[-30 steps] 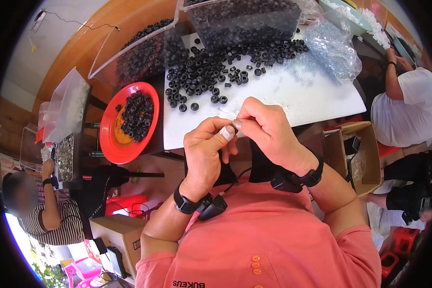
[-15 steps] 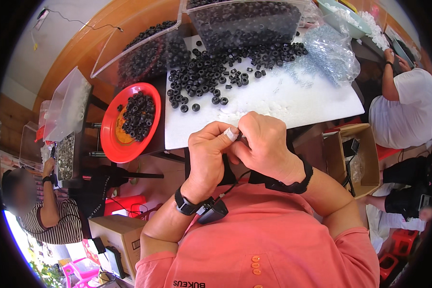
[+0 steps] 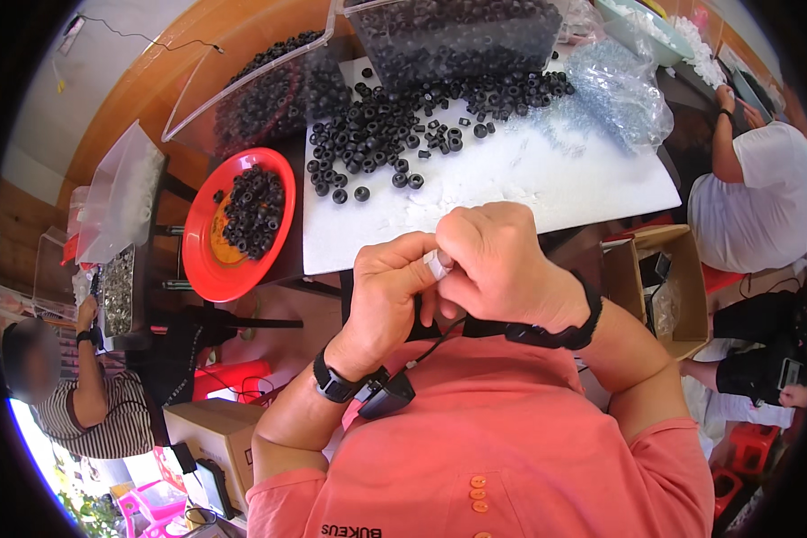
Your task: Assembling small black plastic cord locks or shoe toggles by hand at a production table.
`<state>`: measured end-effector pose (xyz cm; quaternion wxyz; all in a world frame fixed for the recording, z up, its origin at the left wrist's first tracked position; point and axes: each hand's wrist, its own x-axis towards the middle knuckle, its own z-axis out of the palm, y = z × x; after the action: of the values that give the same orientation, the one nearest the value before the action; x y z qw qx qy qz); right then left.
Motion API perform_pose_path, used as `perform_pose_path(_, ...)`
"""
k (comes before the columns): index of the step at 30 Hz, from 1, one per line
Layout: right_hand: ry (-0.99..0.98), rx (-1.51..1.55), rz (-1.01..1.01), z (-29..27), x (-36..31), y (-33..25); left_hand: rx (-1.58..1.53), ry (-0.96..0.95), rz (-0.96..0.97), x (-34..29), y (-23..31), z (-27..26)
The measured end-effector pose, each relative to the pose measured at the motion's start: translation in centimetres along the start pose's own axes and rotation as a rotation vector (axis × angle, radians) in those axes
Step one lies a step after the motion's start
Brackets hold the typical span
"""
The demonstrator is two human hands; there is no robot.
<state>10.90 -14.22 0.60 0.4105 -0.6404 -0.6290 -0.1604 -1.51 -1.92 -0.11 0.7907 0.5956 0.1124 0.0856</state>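
Note:
Pinched closed, my left hand (image 3: 387, 285) meets my right hand (image 3: 504, 260) just off the near edge of a white board (image 3: 547, 206). White tape (image 3: 438, 264) wraps the left thumb. My right hand is closed too, its fingers curled against the left fingertips. Whatever lies between them is hidden by the fingers. Beyond the hands, many small black ring-shaped parts (image 3: 368, 134) are heaped on the board, with a few loose ones at the near side. White crumbs lie on the board close to my hands.
To the left stands a red plate (image 3: 199, 280) of black parts. Clear plastic bins (image 3: 457, 54) of black parts line the far side. A clear bag of small pale pieces (image 3: 619, 99) lies far right. An open cardboard box (image 3: 619, 291) stands right; other people sit on both sides.
My hands stay pressed together and the right hand has turned slightly. A dark bit that showed between the fingertips is now covered. The view has shifted a little.

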Motion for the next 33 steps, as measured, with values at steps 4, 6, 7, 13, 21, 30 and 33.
perform_pose_path(4, 0.061, -0.010, -0.018, 0.6, -0.2, -0.2, 0.049, -0.009, -0.003, -0.3, 0.7, -0.1)
perform_pose_path(6, 0.035, -0.006, -0.028, 0.7, -0.3, 0.4, 0.095, -0.041, -0.068, -0.3, 0.9, -0.4)
perform_pose_path(7, 0.035, -0.004, -0.028, 0.5, -0.2, 0.6, 0.095, -0.039, -0.069, -0.3, 1.2, -0.5)
perform_pose_path(13, -0.336, -0.228, 0.271, -0.2, 1.4, 1.2, 0.803, 0.335, 0.507, 0.0, 1.2, -2.0)
perform_pose_path(21, -0.606, -0.233, 0.298, 0.0, 3.8, 2.5, 1.009, 0.068, 0.696, 2.5, -0.6, -2.0)
perform_pose_path(30, -0.544, -0.111, 0.525, -0.5, 4.0, 3.5, 1.046, -0.069, 0.658, 3.5, 0.3, -2.9)
perform_pose_path(33, -0.520, 0.020, 0.638, -0.8, 4.0, 4.1, 1.096, -0.109, 0.624, 3.8, 0.7, -2.9)
